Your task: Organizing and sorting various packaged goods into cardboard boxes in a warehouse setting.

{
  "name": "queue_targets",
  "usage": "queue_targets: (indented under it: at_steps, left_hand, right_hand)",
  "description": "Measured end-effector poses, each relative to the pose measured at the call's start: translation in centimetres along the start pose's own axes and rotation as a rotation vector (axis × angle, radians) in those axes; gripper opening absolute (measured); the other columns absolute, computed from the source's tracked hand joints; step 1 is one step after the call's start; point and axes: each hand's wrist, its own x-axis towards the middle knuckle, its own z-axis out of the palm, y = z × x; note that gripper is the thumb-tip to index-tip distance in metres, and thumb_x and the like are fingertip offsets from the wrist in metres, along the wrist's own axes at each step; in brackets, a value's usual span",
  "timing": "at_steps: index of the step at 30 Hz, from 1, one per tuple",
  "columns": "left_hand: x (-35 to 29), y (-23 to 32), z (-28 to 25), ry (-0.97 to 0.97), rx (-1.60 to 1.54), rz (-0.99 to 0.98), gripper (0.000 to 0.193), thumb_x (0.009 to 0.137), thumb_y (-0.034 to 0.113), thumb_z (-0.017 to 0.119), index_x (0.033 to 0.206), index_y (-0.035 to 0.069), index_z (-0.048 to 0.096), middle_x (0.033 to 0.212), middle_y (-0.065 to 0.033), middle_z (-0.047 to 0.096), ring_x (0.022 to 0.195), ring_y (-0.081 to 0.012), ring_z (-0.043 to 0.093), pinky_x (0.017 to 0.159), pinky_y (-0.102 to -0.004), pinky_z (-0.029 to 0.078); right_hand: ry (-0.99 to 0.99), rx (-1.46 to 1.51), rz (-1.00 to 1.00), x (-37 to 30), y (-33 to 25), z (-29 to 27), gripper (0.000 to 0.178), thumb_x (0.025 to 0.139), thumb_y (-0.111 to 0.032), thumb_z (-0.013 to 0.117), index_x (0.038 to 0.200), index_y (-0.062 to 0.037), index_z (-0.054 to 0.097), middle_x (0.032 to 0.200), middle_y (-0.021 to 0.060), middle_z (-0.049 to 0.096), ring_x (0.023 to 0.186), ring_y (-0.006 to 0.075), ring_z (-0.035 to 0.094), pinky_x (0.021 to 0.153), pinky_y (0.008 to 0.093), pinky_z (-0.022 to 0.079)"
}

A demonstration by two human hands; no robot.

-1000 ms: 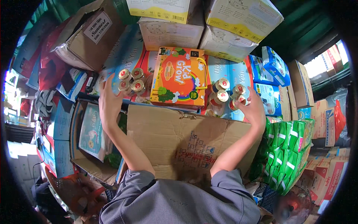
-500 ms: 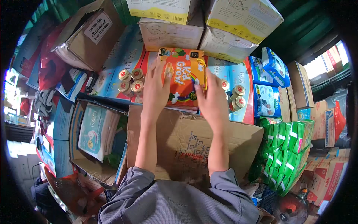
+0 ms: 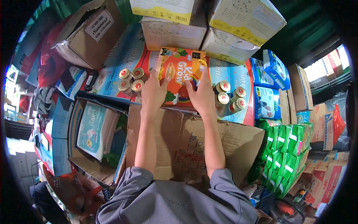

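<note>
Between our palms sits the bright orange cardboard carton [image 3: 179,74]: our left hand [image 3: 153,93] is pressed flat on its left side, our right hand [image 3: 203,95] spread on its right, fingers open rather than curled, so we judge it squeezed from both sides. It lies on red-and-blue boxes [image 3: 242,108], flanked by gold-lidded small jars [image 3: 130,80] and more jars [image 3: 227,98], just beyond the open brown cardboard box [image 3: 182,149].

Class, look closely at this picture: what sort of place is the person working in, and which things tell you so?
Probably a shop stockroom. Stacked cardboard cartons fill the back, green packs are piled at the right, and both hands grip a bright orange box beside small lidded jars.
</note>
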Motion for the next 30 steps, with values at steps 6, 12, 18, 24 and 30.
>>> queue_targets:
  at_steps: [6, 12, 18, 24, 30]
  left_hand:
    - [-0.2, 0.4, -0.5, 0.011, -0.03, -0.02, 0.037, 0.096, 0.027, 0.069, 0.111, -0.005, 0.057, 0.087, -0.0275, 0.069, 0.085, -0.0457, 0.068, 0.074, -0.0548, 0.05]
    - [-0.8, 2.2, -2.2, 0.033, 0.002, -0.036, 0.032, 0.097, 0.025, 0.068, 0.106, -0.004, 0.059, 0.084, -0.0252, 0.07, 0.081, -0.0432, 0.069, 0.069, -0.0521, 0.051]
    - [-2.3, 5.6, -7.6, 0.247, -0.15, 0.0, 0.029, 0.099, 0.023, 0.066, 0.115, -0.002, 0.064, 0.084, -0.0214, 0.071, 0.076, -0.0381, 0.07, 0.068, -0.046, 0.052]
    - [-6.6, 9.7, -15.8, 0.581, -0.373, 0.181, 0.034, 0.101, 0.019, 0.067, 0.126, -0.001, 0.06, 0.116, -0.017, 0.068, 0.105, -0.0238, 0.067, 0.095, -0.0361, 0.05]
    - [-10.8, 6.6, -23.6, 0.338, -0.945, 0.288, 0.051, 0.108, 0.022, 0.056, 0.153, 0.006, 0.038, 0.143, -0.0104, 0.054, 0.121, -0.0138, 0.052, 0.103, -0.0314, 0.043]
  right_hand:
    - [-0.015, -0.028, 0.04, 0.0, -0.1, -0.2, 0.084, 0.096, -0.038, 0.068, 0.156, 0.0044, 0.028, 0.14, 0.0326, 0.053, 0.123, 0.0459, 0.058, 0.102, 0.0487, 0.049]
    - [0.058, 0.007, -0.085, -0.6, -0.5, -0.8, 0.082, 0.095, -0.032, 0.07, 0.156, 0.0035, 0.029, 0.138, 0.0304, 0.056, 0.118, 0.0461, 0.06, 0.1, 0.0492, 0.05]
    - [0.221, -0.022, -0.295, -4.2, -5.8, -4.4, 0.08, 0.095, -0.025, 0.07, 0.157, 0.0027, 0.028, 0.14, 0.0286, 0.055, 0.122, 0.0414, 0.058, 0.103, 0.0436, 0.047]
    - [0.368, 0.809, -0.513, -10.7, -12.7, -7.9, 0.084, 0.097, -0.004, 0.06, 0.164, 0.0006, 0.01, 0.162, 0.0264, 0.029, 0.145, 0.0306, 0.038, 0.119, 0.0413, 0.03]
    - [0.097, 0.938, -0.524, -15.7, -15.2, -7.7, 0.075, 0.097, 0.001, 0.055, 0.16, 0.0079, 0.015, 0.161, 0.0209, 0.034, 0.145, 0.0263, 0.039, 0.118, 0.0391, 0.03]
